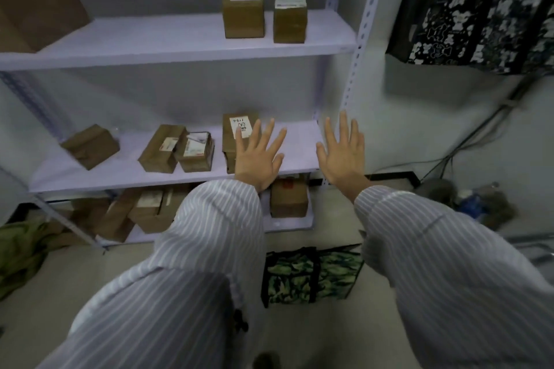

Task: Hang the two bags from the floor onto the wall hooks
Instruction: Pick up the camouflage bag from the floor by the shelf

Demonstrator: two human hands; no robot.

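The green bag (pixel 311 275) sits on the floor (pixel 299 335) down between the two arms, its left and right ends tucked behind the striped sleeves (pixel 186 278), handles hard to make out. Leafy green print, black straps crossing it, long side running left to right. Up on the wall (pixel 419 117) at the top right hangs the black-and-white bag (pixel 485 9), cut off by the frame, its hook out of sight. Left hand (pixel 259 156) and right hand (pixel 341 156) are raised side by side, fingers (pixel 344 132) spread wide, holding nothing, in front of the shelf unit (pixel 180 48) with its cardboard boxes (pixel 243 13).
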